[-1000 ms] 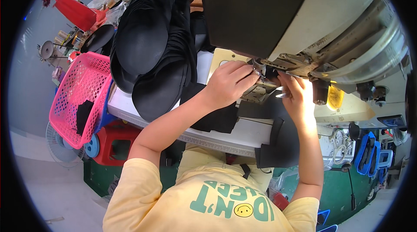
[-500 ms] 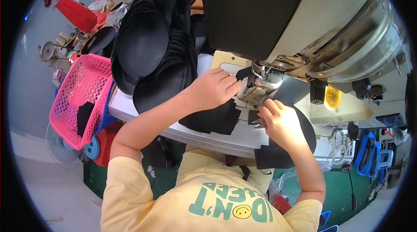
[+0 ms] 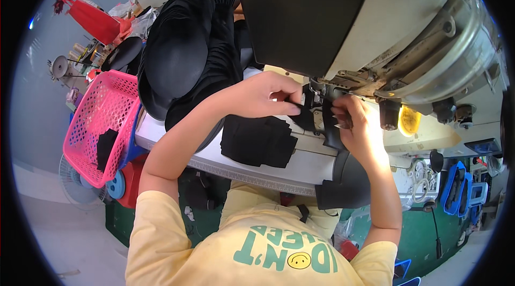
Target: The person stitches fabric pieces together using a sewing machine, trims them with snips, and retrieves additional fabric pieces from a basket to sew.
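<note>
My left hand (image 3: 265, 94) is beside the needle area of a sewing machine (image 3: 316, 88), its thumb and fingers curled at the edge of a small black fabric piece (image 3: 304, 120). Opposite it, my right hand (image 3: 358, 122) has its fingers bent around a black strip (image 3: 331, 133) that hangs over the machine bed. Bright metal shows at the right fingers, perhaps small thread snips; the hand mostly hides it. A stack of small black pieces (image 3: 257, 141) lies on the white table (image 3: 308, 165), below my left wrist. Larger curved black pieces (image 3: 343, 181) lie near my right forearm.
A tall pile of black oval pieces (image 3: 177, 63) stands left of the machine. Beyond the table's left edge is a pink basket (image 3: 102, 106) with a black scrap inside. The machine's dark head (image 3: 300, 18) overhangs my hands. Blue trays (image 3: 456, 189) are at the right.
My left hand has turned, with thumb and fingers now curled at the black piece. My right hand has moved up and away from me, nearer the needle area, with the black strip.
</note>
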A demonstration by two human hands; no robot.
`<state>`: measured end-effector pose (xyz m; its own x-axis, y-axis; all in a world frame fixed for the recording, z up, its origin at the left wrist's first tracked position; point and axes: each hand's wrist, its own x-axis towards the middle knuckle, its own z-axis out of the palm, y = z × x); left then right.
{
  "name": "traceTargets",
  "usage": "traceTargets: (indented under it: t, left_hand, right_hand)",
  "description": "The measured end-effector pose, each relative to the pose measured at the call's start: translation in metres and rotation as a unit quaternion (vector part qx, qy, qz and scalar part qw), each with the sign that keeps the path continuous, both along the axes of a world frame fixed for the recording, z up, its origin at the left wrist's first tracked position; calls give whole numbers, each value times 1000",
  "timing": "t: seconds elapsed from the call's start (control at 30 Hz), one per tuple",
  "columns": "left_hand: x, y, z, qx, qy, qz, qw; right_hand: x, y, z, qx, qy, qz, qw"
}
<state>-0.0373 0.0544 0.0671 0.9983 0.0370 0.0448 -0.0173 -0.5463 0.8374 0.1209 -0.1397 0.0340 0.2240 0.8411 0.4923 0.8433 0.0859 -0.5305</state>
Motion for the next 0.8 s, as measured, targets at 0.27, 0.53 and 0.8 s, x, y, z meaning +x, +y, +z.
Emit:
traceTargets:
  t: [0.27,0.53,0.8]
  left_hand:
    - [23,-30,7,-115,30,180,977]
    - [23,-24,-9,-73,32,139,987]
    - [21,-14,-15,-190,77,183,962]
  right_hand:
    - [-6,-7,-6,-7,-70,-9,997]
    - [3,-13,-33,109,-349,-27,930]
    - [1,-16,-21,141,-356,-21,924]
